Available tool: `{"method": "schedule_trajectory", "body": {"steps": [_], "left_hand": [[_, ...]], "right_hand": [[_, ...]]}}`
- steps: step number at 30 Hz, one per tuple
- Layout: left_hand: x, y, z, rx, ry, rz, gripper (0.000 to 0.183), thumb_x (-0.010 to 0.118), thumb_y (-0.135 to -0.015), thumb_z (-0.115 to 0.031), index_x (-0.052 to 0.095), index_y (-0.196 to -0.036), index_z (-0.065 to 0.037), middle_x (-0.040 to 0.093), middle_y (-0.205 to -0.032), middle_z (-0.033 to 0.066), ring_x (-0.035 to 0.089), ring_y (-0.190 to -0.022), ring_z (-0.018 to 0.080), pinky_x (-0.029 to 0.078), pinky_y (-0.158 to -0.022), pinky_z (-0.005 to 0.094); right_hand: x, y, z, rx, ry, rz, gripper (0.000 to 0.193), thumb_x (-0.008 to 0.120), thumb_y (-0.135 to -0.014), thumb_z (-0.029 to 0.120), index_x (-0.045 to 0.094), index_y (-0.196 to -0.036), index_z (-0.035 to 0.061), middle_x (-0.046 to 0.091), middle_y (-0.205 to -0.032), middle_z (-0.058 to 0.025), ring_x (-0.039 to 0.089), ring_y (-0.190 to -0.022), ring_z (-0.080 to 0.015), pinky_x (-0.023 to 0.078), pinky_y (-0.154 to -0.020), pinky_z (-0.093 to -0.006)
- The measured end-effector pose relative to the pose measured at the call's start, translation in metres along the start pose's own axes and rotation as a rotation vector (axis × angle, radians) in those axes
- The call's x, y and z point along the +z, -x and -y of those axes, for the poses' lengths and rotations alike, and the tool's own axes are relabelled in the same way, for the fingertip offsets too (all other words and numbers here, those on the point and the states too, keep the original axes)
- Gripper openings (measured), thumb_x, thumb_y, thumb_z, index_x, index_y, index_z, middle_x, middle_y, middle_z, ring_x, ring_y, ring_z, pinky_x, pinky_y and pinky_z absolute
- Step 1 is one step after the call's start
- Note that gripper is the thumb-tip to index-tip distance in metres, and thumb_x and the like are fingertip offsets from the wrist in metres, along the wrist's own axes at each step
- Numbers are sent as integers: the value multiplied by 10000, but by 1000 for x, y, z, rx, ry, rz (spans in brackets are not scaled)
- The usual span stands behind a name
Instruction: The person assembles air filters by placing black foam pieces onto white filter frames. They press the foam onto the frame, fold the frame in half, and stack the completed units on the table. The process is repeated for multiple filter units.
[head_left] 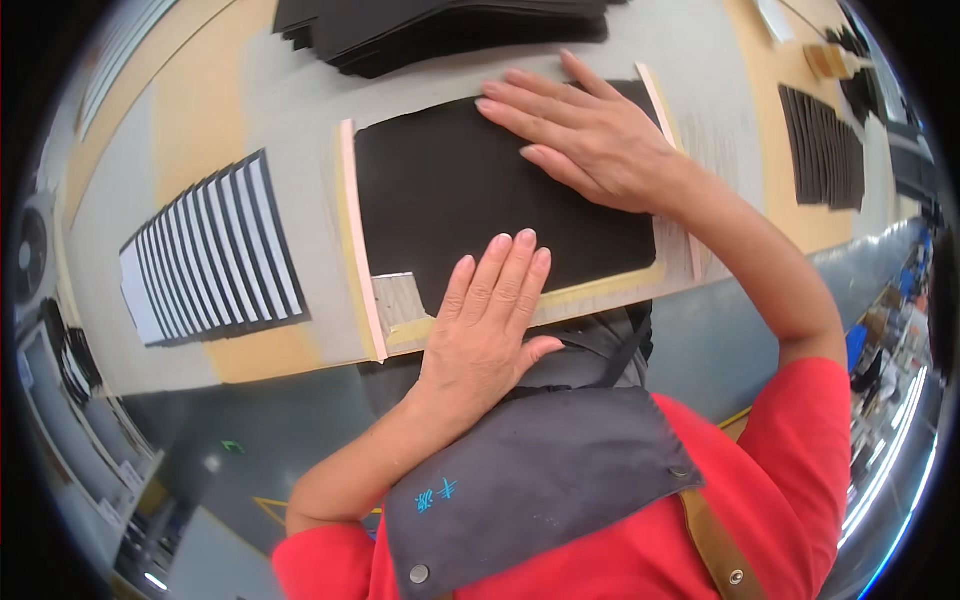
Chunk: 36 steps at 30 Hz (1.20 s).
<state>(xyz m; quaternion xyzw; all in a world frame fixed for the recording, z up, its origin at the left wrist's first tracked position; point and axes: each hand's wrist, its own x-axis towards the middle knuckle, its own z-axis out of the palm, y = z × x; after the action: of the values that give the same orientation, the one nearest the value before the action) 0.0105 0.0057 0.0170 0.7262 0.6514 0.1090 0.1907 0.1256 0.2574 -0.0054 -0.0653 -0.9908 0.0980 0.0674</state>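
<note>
"Black sheet (430, 190) under both hands. Where does it lie?"

"On the table (705, 60), between the left strip (350, 220) and the right strip (655, 105), with the stack (450, 30) beyond its far edge."

"Which step would you call this?"

"Smoothing or settling it flat, I'd judge. It looks level, but one picture can't show whether the palms press or slide."

"How do the hands stand?"

"Well apart from each other, and neither grips anything. The left hand (478, 325) is palm down at the near edge: fingers straight and close together on the sheet, thumb out to the right, palm back past the edge."

"And the other?"

"The right hand (595, 135) is palm down over the far right part, fingers a little spread and pointing left, the forearm slanting in from the right with the elbow bent outward."

"What does the next move call for?"

"My guess: light, even contact from both palms, so the sheet stays flat and square between the strips. Dragging with one hand alone might skew it or raise a ripple."
</note>
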Motion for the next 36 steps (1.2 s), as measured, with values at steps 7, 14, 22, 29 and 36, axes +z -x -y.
{"method": "schedule_trajectory", "body": {"steps": [7,14,22,29,36], "left_hand": [[-1,11,-7,43,-73,39,903,702,-884,-520,379,-1603,-77,329,-1679,102,287,-1557,317,212,-1269,492],[-12,10,-16,54,-68,38,868,730,-900,-455,398,-1578,-27,353,-1653,149,313,-1542,332,261,-1249,497],[3,15,-21,44,-63,-15,908,763,-873,-447,397,-1569,7,368,-1639,184,340,-1533,332,277,-1246,481],[1,14,-27,33,-30,-32,909,775,-867,-437,400,-1564,10,372,-1633,190,352,-1523,341,288,-1239,497],[-33,-43,8,82,4,-294,741,715,-955,-345,426,-1539,10,413,-1593,239,360,-1501,412,307,-1216,541]], "right_hand": [[8,0,1,33,114,-24,523,348,-1124,428,420,-1587,195,416,-1643,-10,310,-1551,-190,145,-1301,-515],[-2,10,10,-17,83,-78,560,387,-1106,453,438,-1574,148,412,-1648,-32,287,-1566,-205,124,-1291,-556],[-21,63,48,-195,-140,66,523,447,-1081,475,574,-1481,163,538,-1553,1,334,-1545,-206,58,-1292,-594],[-5,-3,-9,40,158,-141,442,474,-1081,396,604,-1428,156,604,-1476,-27,447,-1459,-230,201,-1254,-555],[-47,17,-56,378,-113,10,283,714,-939,357,707,-1114,135,721,-1108,-30,625,-1161,-272,445,-972,-493]]}}
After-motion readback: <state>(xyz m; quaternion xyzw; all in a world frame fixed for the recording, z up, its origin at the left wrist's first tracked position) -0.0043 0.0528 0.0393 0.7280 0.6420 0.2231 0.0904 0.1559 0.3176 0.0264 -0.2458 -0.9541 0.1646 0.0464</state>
